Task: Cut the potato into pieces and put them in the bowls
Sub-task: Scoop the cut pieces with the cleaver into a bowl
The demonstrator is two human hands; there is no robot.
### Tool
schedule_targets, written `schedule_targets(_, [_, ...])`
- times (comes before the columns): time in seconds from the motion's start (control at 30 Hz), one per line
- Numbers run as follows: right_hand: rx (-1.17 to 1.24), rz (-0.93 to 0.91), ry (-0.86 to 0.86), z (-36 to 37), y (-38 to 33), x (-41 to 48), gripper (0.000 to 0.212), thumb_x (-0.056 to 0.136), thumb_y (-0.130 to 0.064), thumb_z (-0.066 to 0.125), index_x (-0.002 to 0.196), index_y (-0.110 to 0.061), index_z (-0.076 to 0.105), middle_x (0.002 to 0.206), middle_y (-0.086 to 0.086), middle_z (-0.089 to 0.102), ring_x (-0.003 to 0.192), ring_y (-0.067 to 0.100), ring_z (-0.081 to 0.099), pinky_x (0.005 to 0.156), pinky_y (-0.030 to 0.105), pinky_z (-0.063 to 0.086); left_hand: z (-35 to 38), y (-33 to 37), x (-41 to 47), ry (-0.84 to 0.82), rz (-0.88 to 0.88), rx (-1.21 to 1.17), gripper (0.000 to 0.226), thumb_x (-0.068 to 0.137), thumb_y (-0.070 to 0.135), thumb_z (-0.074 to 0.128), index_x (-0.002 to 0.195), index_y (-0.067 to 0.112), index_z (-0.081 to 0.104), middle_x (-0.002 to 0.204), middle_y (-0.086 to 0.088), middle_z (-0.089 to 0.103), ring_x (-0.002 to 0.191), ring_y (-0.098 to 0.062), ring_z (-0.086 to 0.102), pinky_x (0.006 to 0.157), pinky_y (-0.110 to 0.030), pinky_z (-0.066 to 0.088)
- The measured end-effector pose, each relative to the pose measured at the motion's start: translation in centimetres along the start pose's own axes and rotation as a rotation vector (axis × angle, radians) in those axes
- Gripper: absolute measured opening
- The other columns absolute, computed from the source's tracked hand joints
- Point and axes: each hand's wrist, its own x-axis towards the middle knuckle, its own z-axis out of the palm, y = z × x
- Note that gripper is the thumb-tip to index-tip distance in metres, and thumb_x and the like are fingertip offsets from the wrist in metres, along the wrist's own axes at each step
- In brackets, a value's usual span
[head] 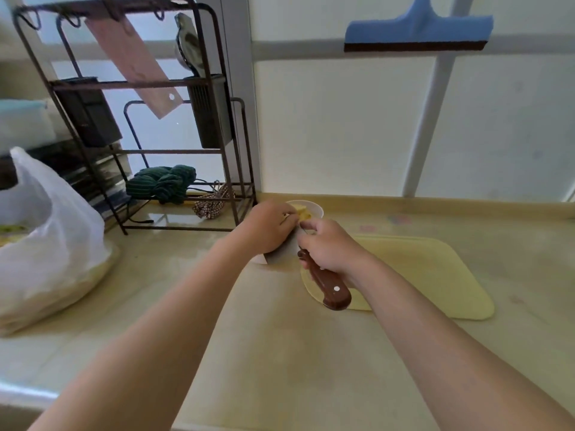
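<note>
Potato pieces (303, 213), pale yellow and blocky, sit in a round white bowl (318, 208) at the back of the bench (280, 353), close to the wall; I cannot count them, since my left grip (273, 227) covers most of the bowl. That grip lies knuckles-up over the flat of the blade, fingers bent down toward the pieces, and I cannot tell whether they pinch anything. My right grip (329, 247) is clenched around the knife (333, 287) where handle meets blade: one knife, with a smooth reddish-brown wooden handle bearing a pale rivet, and a broad dull-grey blade that shows only as a patch below my left grip. A sliver of white peeps out at the blade's left edge; too little shows to say what it is. One pale yellow cutting board (429, 275) with rounded corners lies flat to the right, its near-left corner under the handle. The bench is glossy beige. To the left stand one dark wire rack (171, 151), one crumpled translucent plastic bag (53, 231) cut off by the frame, and one green cloth (165, 181) bunched on the rack's lowest shelf
</note>
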Motion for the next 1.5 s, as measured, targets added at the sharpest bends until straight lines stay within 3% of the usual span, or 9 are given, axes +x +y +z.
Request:
schedule_targets(0.17, [-0.125,0.062,0.032,-1.6,0.2,-0.1,0.047,0.104,-0.004,0.044,0.149,-0.018,0.047,0.08,0.011,0.06,0.055,0.017,0.058,0.042,0.021,0.045,1.3,-1.2,-0.3,0.081,-0.098,-0.138,0.026,0.096,0.027,0.051,0.081,0.018,0.071,0.077,0.0,0.066,0.074,-0.018,0.057,0.068,-0.032,0.044])
schedule_targets(0.37, [-0.19,0.059,0.039,-4.4,0.3,-1.3,0.031,0.104,-0.002,0.042,0.116,-0.027,0.055,0.08,0.009,0.059,0.059,0.016,0.058,0.041,0.018,0.043,1.9,-1.8,0.1,0.095,-0.202,-0.1,0.027,0.094,0.017,0.051,0.081,0.007,0.072,0.075,-0.005,0.068,0.074,-0.024,0.064,0.07,-0.04,0.056])
schedule_targets(0.5, [-0.234,0.05,0.038,-5.7,0.7,-1.6,0.031,0.104,-0.005,0.045,0.123,-0.029,0.051,0.078,0.006,0.061,0.059,0.015,0.06,0.041,0.018,0.043,1.7,-2.1,0.2,0.031,-0.299,-0.017,0.023,0.09,0.012,0.053,0.086,0.012,0.075,0.081,-0.006,0.071,0.077,-0.025,0.065,0.073,-0.041,0.058])
schedule_targets(0.6, [-0.225,0.051,0.034,-6.4,1.2,-1.8,0.029,0.103,-0.006,0.046,0.109,-0.032,0.056,0.075,0.003,0.061,0.057,0.013,0.06,0.042,0.02,0.043,1.8,-2.7,0.3,0.081,-0.334,-0.032,0.021,0.089,0.007,0.05,0.073,0.015,0.061,0.076,-0.006,0.063,0.071,-0.025,0.057,0.063,-0.036,0.049])
schedule_targets(0.7, [-0.212,0.042,0.045,-7.1,1.8,-2.2,0.034,0.103,-0.007,0.047,0.097,-0.039,0.056,0.073,0.001,0.061,0.055,0.012,0.06,0.047,0.022,0.044,1.7,-2.8,0.2,0.163,-0.345,-0.108,0.021,0.095,0.008,0.048,0.087,0.021,0.063,0.088,-0.005,0.061,0.082,-0.023,0.056,0.072,-0.033,0.045])
schedule_targets(0.83, [-0.158,0.044,0.076,-8.1,2.9,-2.8,0.031,0.103,-0.009,0.05,0.109,-0.039,0.058,0.072,0.001,0.062,0.054,0.012,0.061,0.051,0.028,0.045,1.1,-2.7,0.2,0.259,-0.39,-0.2,0.028,0.099,0.011,0.046,0.117,0.01,0.068,0.11,-0.005,0.066,0.101,-0.024,0.06,0.087,-0.034,0.051])
schedule_targets(0.97, [-0.102,0.04,0.138,-9.4,4.1,-3.6,0.04,0.102,-0.011,0.052,0.135,-0.034,0.055,0.072,0.002,0.061,0.055,0.014,0.06,0.048,0.029,0.044,0.5,-2.0,0.2,0.278,-0.415,-0.31,0.026,0.1,0.015,0.046,0.116,0.013,0.066,0.099,-0.004,0.068,0.091,-0.021,0.063,0.086,-0.041,0.056])
schedule_targets(1.33, [-0.194,0.102,0.28,-13.8,8.6,-6.2,0.053,0.095,-0.007,0.054,0.145,-0.025,0.05,0.06,0.0,0.063,0.048,0.013,0.057,0.046,0.023,0.044,2.2,5.9,1.3,0.219,-0.151,-0.286,0.022,0.098,0.018,0.053,0.116,0.017,0.065,0.099,0.003,0.067,0.09,-0.012,0.062,0.074,-0.019,0.048])
schedule_targets(1.5, [-0.276,0.113,0.303,-15.8,10.1,-6.5,0.055,0.095,-0.01,0.055,0.147,-0.025,0.049,0.066,0.002,0.067,0.049,0.011,0.058,0.048,0.021,0.044,4.8,8.6,1.2,0.104,-0.062,-0.237,0.025,0.098,0.018,0.052,0.118,0.013,0.066,0.089,0.002,0.068,0.083,-0.017,0.065,0.078,-0.03,0.054])
